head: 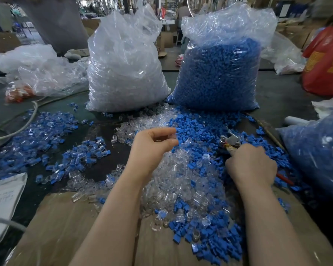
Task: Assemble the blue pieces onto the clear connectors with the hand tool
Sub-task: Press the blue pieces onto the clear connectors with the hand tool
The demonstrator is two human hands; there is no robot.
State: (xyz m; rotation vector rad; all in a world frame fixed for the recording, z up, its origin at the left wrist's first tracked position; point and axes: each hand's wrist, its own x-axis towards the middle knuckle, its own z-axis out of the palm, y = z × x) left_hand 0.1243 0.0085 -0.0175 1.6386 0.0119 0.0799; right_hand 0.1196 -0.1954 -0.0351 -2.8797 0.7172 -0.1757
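Cardboard sheet [69,227] lies closest, spread over the near edge of the worktop [113,150], with both forearms reaching out across it. Beyond it a loose heap of clear connectors [183,181] runs up the middle, and loose blue pieces [198,127] spread along its right and far sides. To the left lies a scatter of finished assemblies [52,131], blue fitted on clear.

Left hand [152,144] is raised just above the heap, thumb and forefinger pinching a single clear connector [171,136], the other fingers curled under. Right hand [251,164] is closed round the handles of the hand tool [230,141], a plier-like crimper whose metal head points up-left and rests among the blue pieces; a red handle end [284,179] pokes out behind the wrist. Whether its jaws hold anything I cannot tell.

At the back stand a bag of clear connectors [127,70] and a bag of blue pieces [219,77].

By my reading this is the loading step: a connector is picked, no blue piece yet mated to it. Next a blue piece has to be seated squarely on the connector, then the pair brought into the tool head and squeezed.
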